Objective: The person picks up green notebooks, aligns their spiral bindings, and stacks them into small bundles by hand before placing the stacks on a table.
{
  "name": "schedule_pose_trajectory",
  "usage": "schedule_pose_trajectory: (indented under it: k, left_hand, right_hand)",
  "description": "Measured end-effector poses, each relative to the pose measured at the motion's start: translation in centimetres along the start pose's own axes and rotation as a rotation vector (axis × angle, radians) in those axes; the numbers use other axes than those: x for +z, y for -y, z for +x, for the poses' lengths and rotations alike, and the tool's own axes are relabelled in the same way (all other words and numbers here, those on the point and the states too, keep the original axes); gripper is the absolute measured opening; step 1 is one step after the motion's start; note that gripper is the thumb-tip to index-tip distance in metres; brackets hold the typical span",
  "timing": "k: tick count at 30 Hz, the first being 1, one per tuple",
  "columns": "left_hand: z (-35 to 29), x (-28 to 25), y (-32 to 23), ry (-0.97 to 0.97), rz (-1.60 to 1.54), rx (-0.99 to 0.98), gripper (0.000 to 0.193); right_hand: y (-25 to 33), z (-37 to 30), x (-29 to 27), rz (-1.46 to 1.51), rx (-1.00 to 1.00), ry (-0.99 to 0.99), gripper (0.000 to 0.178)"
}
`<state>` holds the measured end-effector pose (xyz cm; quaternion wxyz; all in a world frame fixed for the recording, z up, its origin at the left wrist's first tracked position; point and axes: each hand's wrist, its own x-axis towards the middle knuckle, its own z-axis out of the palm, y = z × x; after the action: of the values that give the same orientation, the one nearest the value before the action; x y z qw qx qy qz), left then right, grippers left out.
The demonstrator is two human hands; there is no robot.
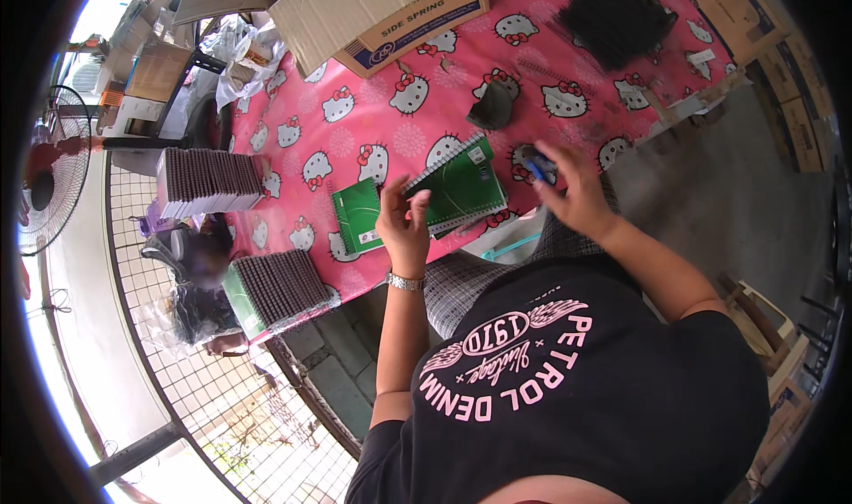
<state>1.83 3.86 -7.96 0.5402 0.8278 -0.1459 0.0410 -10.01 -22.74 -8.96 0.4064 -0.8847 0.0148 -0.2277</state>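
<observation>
My left hand (405, 227), with a metal watch on its wrist, is over the near edge of the table between two green notebooks. Its fingers and thumb are apart, with nothing seen in them. The smaller green notebook (357, 218) lies to its left. To its right is a larger green spiral notebook (461, 185), slanted, with white page edges and a wire coil along its far side. My right hand (572, 192) is raised right of the larger notebook, its fingers closed on a small blue tool (539, 170) whose exact kind is unclear.
Stacks of spiral-bound notebooks (209, 183) stand at the table's left, one (282, 284) by the near corner. A dark cup-like object (493, 106) sits beyond the notebooks. An open carton (413, 27) and a heap of black wire coils (617, 18) lie farther back. A fan (53, 171) stands left.
</observation>
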Motion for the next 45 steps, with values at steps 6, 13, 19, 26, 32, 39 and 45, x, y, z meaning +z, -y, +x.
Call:
schedule_pose_trajectory:
  k: [6,13,19,26,32,39,45]
  left_hand:
    - [0.1,0.4,1.0,-0.015,-0.090,0.016,0.018]
    - [-0.4,0.3,0.7,-0.052,-0.084,0.032,0.018]
    - [-0.8,0.3,1.1,-0.143,0.085,0.199,0.018]
    - [-1.3,-5.5,5.1,-0.538,-0.362,-0.293,0.022]
    - [-3.7,-9.4,10.7,-0.452,0.658,-0.242,0.026]
    - [-0.8,-2.1,-0.7,0.066,0.570,0.440,0.031]
    - [-2.4,2.3,-3.8,0.477,0.719,0.640,0.032]
  right_hand:
    - [8.1,3.1,2.6,0.109,-0.231,0.216,0.061]
    - [9.1,4.3,4.0,-0.085,-0.336,0.194,0.053]
    - [8.0,4.2,4.7,1.150,0.605,0.695,0.043]
    - [1.2,4.7,1.2,0.104,0.042,0.122,0.048]
    - [-6.3,5.1,0.0,-0.243,-0.058,0.168,0.036]
    - [-14.3,10.9,-1.0,-0.640,-0.002,0.019,0.031]
    - [-10.5,11.9,-0.7,-0.421,0.057,-0.078,0.029]
